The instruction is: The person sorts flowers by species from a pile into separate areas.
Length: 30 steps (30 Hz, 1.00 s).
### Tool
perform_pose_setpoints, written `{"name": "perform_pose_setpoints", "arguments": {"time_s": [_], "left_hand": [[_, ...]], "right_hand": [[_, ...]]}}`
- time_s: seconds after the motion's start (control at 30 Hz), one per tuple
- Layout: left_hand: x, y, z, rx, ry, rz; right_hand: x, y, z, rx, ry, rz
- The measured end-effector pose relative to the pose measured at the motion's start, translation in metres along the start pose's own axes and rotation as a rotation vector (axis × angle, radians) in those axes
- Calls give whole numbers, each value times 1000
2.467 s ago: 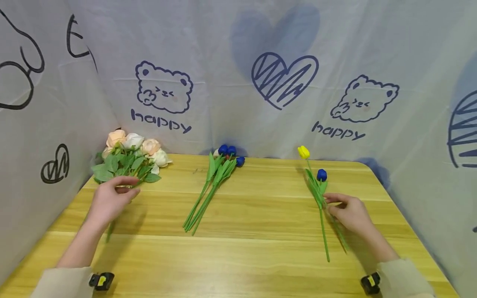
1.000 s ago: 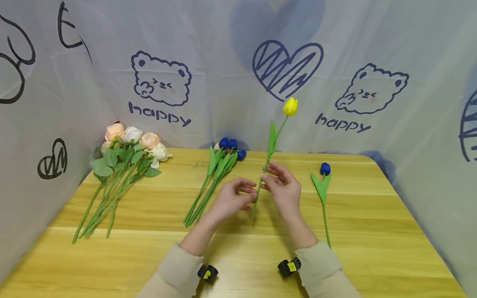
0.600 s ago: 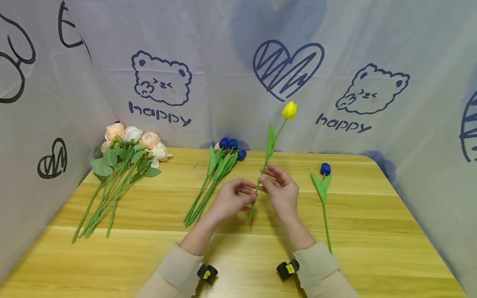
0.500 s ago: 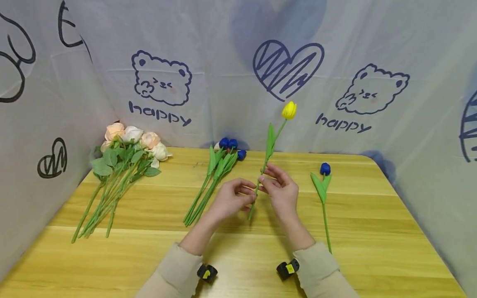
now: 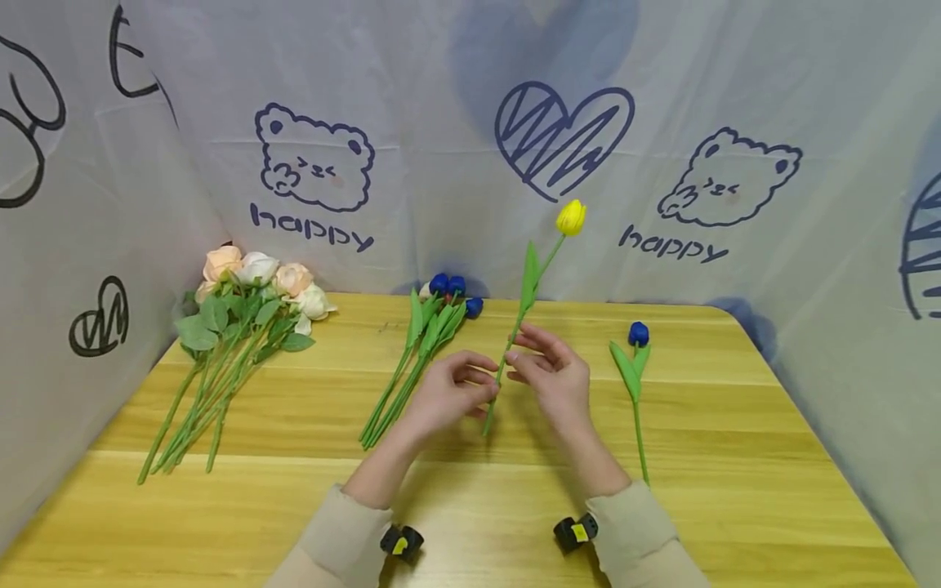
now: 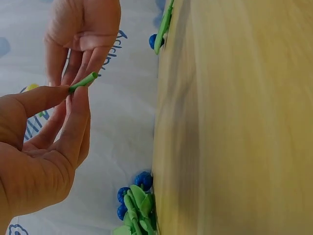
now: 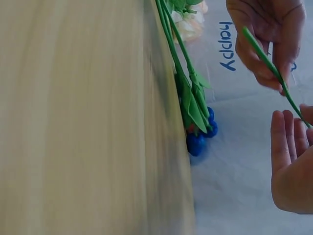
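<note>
An artificial yellow tulip point(image 5: 571, 218) stands slanted above the middle of the table, its bloom up and to the right. Low on its green stem, my left hand point(image 5: 450, 396) pinches it between thumb and fingertips; the cut end point(image 6: 84, 82) pokes out past them in the left wrist view. Just above, my right hand point(image 5: 559, 380) holds the same stem between thumb and finger, with the other fingers point(image 7: 279, 142) extended. Blue tulips point(image 5: 448, 286) lie bunched to the left of my hands, leaves and stems together. One single blue tulip point(image 5: 638, 333) lies to the right.
A bunch of peach and white roses point(image 5: 253, 286) with long stems lies at the left of the wooden table point(image 5: 720, 425). White cloth point(image 5: 434, 196) with drawn bears and hearts hangs along the back and sides.
Earlier the yellow tulip lay beside the blue one at the right and my left hand was over the roses. Both hands have come together on the yellow tulip, then barely shifted.
</note>
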State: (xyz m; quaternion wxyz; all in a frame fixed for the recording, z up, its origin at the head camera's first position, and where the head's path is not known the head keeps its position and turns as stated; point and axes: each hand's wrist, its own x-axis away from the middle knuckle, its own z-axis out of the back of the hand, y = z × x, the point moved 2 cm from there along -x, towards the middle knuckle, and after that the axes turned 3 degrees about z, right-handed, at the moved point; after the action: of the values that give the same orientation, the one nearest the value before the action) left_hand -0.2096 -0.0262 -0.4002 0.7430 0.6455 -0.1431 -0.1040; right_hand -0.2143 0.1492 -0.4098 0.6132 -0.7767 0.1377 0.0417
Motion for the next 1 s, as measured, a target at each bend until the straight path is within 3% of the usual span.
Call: {"name": "perform_pose_setpoints", "arguments": {"time_s": [0.17,0.33,0.57,0.77,1.0], "left_hand": [[3,-1,10,-16,37,-2],[7,-5,26,-35,71,4],[16,-9,62,-85,135,19],[25,-11,95,-152,177,32],[27,-21,127,-229,188,81]], "right_hand": [[1,-6,10,92,-50,43],[1,-9,34,196,-56,46],[3,-14,76,367,-41,-26],[4,-18,115,488,-18,-29],[6,-30,165,773,-89,-103]]}}
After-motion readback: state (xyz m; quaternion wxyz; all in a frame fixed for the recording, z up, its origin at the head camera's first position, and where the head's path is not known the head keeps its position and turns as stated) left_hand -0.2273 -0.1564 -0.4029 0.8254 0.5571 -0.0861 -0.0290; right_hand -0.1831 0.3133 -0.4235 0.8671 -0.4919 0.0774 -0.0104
